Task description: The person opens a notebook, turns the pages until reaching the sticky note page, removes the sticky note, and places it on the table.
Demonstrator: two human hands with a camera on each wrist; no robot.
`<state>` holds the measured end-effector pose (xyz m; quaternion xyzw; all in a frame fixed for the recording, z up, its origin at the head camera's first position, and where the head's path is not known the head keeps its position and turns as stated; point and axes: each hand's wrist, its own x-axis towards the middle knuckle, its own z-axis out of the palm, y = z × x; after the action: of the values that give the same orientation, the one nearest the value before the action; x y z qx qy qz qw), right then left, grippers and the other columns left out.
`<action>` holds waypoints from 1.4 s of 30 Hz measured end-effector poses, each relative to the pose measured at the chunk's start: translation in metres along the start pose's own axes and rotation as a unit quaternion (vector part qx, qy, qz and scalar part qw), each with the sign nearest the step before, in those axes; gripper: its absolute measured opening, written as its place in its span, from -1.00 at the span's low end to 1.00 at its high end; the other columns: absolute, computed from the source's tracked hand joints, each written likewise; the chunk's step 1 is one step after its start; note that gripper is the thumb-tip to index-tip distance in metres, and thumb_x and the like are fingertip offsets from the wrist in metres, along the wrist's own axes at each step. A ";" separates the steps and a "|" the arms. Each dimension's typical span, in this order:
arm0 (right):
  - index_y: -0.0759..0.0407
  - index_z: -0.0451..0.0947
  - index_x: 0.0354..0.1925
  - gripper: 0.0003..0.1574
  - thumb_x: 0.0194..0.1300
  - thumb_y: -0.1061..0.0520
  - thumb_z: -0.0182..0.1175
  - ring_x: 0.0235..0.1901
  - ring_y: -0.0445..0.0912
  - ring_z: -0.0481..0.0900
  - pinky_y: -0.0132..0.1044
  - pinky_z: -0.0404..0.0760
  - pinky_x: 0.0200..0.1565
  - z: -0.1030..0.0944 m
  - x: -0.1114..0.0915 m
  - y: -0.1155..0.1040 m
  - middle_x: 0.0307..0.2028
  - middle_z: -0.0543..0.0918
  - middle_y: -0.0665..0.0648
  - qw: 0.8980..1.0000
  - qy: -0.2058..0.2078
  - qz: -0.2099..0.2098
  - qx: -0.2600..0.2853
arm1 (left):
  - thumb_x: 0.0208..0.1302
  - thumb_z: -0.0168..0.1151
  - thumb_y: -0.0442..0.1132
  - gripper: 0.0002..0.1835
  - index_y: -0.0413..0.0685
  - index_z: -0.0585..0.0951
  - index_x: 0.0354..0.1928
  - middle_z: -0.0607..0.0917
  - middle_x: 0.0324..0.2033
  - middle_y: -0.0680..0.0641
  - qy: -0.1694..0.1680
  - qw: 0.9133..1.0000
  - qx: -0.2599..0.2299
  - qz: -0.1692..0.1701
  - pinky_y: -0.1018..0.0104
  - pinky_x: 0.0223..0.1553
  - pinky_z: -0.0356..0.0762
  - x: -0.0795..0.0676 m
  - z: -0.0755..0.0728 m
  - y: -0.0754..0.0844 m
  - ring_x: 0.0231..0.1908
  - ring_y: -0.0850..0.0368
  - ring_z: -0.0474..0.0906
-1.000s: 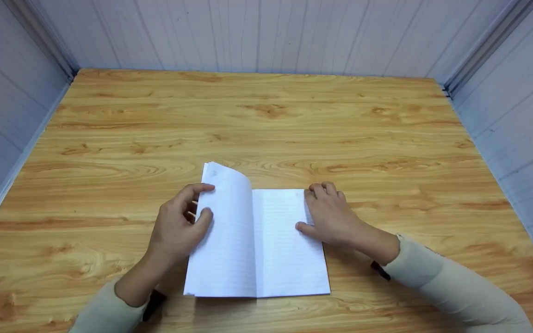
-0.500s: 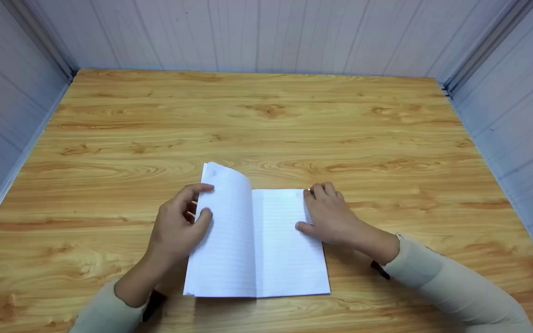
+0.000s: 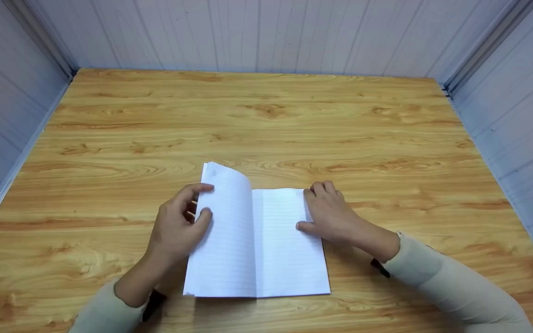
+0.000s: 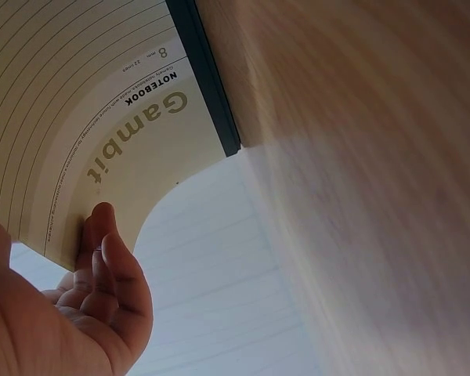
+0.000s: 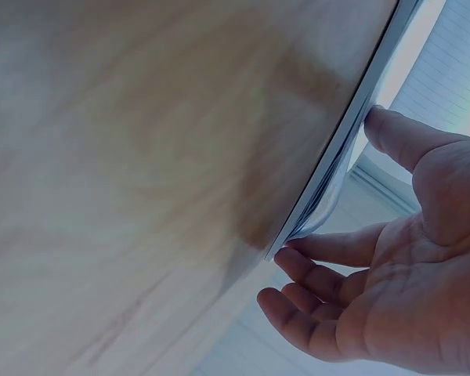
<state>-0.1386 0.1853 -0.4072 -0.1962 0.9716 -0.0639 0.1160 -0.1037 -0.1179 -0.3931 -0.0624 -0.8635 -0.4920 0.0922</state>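
A lined notebook [image 3: 289, 259] lies open on the table, its right half flat and its left half raised and curved. My left hand [image 3: 179, 224] grips the raised left pages at their outer edge, thumb on the inner side and fingers behind. In the left wrist view, a sheet [image 4: 141, 149] printed "Gambit NOTEBOOK" bends above the fingers, beside the dark spine edge [image 4: 202, 74]. My right hand [image 3: 331, 215] holds the outer edge of the right half near its top corner. The right wrist view shows its thumb on the page and the index finger at a bulging page edge [image 5: 325, 207].
The wood-grain table [image 3: 266, 120] stretches away behind the notebook. Pale panelled walls [image 3: 257, 37] border it at the back and both sides. Light sleeves [image 3: 456, 286] cover the forearms, with a dark strap piece [image 3: 154, 305] under the left wrist.
Both hands stay almost still, with the left pages held at the same height. Near my right hand, the top edge of the right page now bows up slightly.
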 end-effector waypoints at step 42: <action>0.39 0.32 0.29 -0.25 0.20 0.09 0.23 -0.42 -0.08 0.45 -0.30 0.43 -0.43 -0.013 -0.002 0.002 -0.45 0.61 0.01 0.981 0.135 0.049 0.133 | 0.09 0.15 -0.43 -0.60 -0.01 0.61 0.01 0.61 -0.40 0.01 -0.001 1.000 -0.002 -0.006 0.43 -0.52 0.47 -0.001 0.000 0.001 -0.53 0.17 0.48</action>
<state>-0.1410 0.1888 -0.3949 -0.1203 0.9695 -0.2130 0.0122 -0.1026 -0.1180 -0.3926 -0.0579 -0.8630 -0.4940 0.0882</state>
